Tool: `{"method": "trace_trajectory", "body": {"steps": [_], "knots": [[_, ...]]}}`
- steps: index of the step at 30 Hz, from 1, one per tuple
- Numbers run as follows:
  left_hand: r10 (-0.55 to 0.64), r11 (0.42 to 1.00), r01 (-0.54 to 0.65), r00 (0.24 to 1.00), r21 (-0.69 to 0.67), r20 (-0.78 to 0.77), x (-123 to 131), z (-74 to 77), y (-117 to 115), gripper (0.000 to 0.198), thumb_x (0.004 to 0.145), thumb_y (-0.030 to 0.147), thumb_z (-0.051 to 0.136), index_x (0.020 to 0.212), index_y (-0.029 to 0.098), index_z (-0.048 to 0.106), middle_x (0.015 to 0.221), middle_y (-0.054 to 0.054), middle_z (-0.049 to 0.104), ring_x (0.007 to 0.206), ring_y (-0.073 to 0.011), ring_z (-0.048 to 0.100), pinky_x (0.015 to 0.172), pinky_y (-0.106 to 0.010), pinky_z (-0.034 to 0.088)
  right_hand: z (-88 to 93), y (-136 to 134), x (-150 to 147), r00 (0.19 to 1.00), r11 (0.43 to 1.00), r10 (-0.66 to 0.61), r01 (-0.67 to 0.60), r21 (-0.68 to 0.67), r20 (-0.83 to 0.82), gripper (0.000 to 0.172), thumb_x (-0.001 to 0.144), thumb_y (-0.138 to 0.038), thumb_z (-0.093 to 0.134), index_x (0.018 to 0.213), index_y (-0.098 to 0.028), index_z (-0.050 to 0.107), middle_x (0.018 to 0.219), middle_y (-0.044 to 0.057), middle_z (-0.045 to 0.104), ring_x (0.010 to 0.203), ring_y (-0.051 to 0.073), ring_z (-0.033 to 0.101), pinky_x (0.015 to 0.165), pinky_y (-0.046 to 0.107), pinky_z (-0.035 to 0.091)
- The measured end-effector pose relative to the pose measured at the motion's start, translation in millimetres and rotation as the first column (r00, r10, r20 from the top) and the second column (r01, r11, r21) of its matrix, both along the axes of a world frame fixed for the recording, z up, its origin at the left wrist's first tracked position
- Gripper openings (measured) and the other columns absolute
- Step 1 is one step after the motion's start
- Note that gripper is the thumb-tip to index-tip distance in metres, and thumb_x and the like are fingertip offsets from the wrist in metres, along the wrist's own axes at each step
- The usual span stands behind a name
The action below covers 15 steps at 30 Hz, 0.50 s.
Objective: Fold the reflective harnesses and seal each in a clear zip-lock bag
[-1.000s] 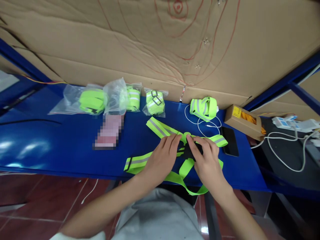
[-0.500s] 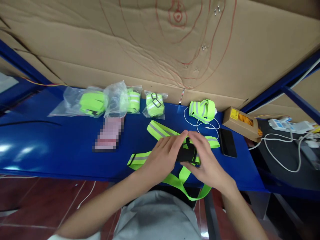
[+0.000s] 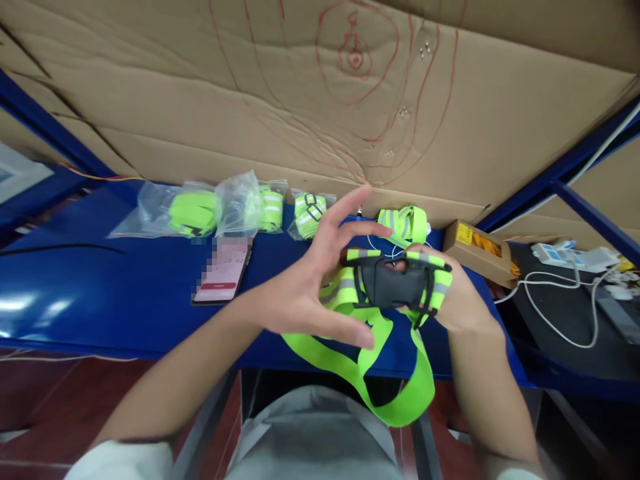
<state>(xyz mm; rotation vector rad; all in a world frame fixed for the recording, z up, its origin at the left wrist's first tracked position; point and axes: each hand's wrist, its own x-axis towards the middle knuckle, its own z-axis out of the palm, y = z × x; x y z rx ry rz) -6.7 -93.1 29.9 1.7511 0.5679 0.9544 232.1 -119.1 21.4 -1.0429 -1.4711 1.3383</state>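
A lime-yellow reflective strap (image 3: 403, 405) with grey stripes carries a black side-release buckle (image 3: 393, 283), whose two halves are joined and face me. My right hand (image 3: 465, 307) grips the strap from behind at the buckle's right end; most of its fingers are hidden. To the left of the buckle, my left hand (image 3: 300, 290) is open, its thumb and fingers spread wide. Whether it touches the strap at its palm is unclear. A long loop of strap hangs below the buckle, over the front edge of the blue table (image 3: 150, 280).
Behind lie bagged green straps (image 3: 193, 212), another bagged roll (image 3: 307, 212) and an unbagged coiled strap (image 3: 405, 225). A phone (image 3: 223, 270) with a pinkish screen rests left. An open cardboard box (image 3: 477, 250) and white cables (image 3: 560, 277) are at right. A cardboard wall (image 3: 250, 120) stands behind.
My left hand has come off the buckle area and spread open. The buckle has been raised and turned to face me, with the right hand now behind it. The strap came up with it.
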Motion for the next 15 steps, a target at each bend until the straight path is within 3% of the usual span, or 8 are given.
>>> {"method": "trace_trajectory", "body": {"steps": [2,5,7,9,11,13,15], "knots": [[-0.104,0.988,0.112,0.991,-0.102,0.080,-3,-3.0,17,0.116,0.066,0.050,0.093,0.161,0.039,0.028,0.145,-0.009,0.061,0.128,-0.0324,0.064,0.098,-0.043,0.059,0.6,11,-2,0.986,0.995,-0.044,0.028,-0.100,-0.162,0.041,0.066,-0.039,0.094,0.099,-0.023,0.074,0.088,0.002,0.077,0.066,0.020,0.073,0.056,0.030,0.062],[-0.214,0.955,0.226,0.973,-0.193,0.081,-1,-15.8,38,0.068,0.073,0.046,0.091,0.131,0.021,0.065,0.109,-0.009,0.076,0.102,-0.0276,0.075,0.088,-0.037,0.060,3.5,28,-3,0.969,0.993,-0.070,0.045,-0.107,-0.237,0.037,0.071,-0.036,0.091,0.102,-0.023,0.075,0.073,-0.001,0.073,0.055,0.016,0.068,0.051,0.027,0.058],[-0.273,0.924,0.277,0.960,-0.262,0.052,3,-23.4,45,0.040,0.081,0.044,0.084,0.106,0.015,0.072,0.080,-0.005,0.076,0.075,-0.0200,0.075,0.075,-0.032,0.060,7.3,37,-4,0.978,0.996,-0.024,0.006,-0.084,-0.209,0.029,0.073,-0.034,0.090,0.094,-0.020,0.074,0.069,-0.002,0.070,0.050,0.012,0.061,0.047,0.023,0.052],[-0.214,0.935,0.223,0.975,-0.276,0.060,10,-27.2,46,0.031,0.086,0.043,0.080,0.092,0.013,0.072,0.063,-0.001,0.070,0.056,-0.0145,0.068,0.064,-0.027,0.057,11.5,45,-5,0.985,0.998,0.022,-0.033,-0.060,-0.173,0.026,0.074,-0.036,0.089,0.082,-0.018,0.071,0.071,-0.001,0.070,0.050,0.009,0.057,0.047,0.022,0.049],[-0.061,0.969,0.080,0.994,-0.234,0.089,19,-27.5,47,0.030,0.087,0.042,0.079,0.087,0.013,0.071,0.065,-0.001,0.070,0.051,-0.0129,0.064,0.056,-0.026,0.054,14.9,51,-8,0.990,1.000,0.020,-0.020,0.001,-0.142,0.028,0.075,-0.040,0.088,0.083,-0.019,0.071,0.077,0.001,0.071,0.057,0.011,0.061,0.054,0.025,0.054],[0.076,0.986,-0.059,0.992,-0.159,0.103,28,-25.5,49,0.030,0.085,0.042,0.080,0.089,0.013,0.073,0.075,-0.003,0.073,0.055,-0.0145,0.066,0.055,-0.027,0.055,16.6,56,-11,0.995,0.995,-0.018,0.027,0.096,-0.102,0.032,0.077,-0.044,0.086,0.097,-0.022,0.074,0.086,0.002,0.074,0.073,0.017,0.069,0.068,0.031,0.061],[0.133,0.989,-0.126,0.986,-0.073,0.097,35,-22.8,54,0.031,0.080,0.040,0.085,0.093,0.013,0.075,0.084,-0.005,0.076,0.068,-0.0184,0.071,0.066,-0.030,0.058,15.9,60,-13,0.998,0.980,-0.055,0.062,0.191,-0.042,0.038,0.080,-0.047,0.084,0.109,-0.025,0.074,0.096,0.004,0.076,0.092,0.023,0.073,0.079,0.038,0.063]]}}
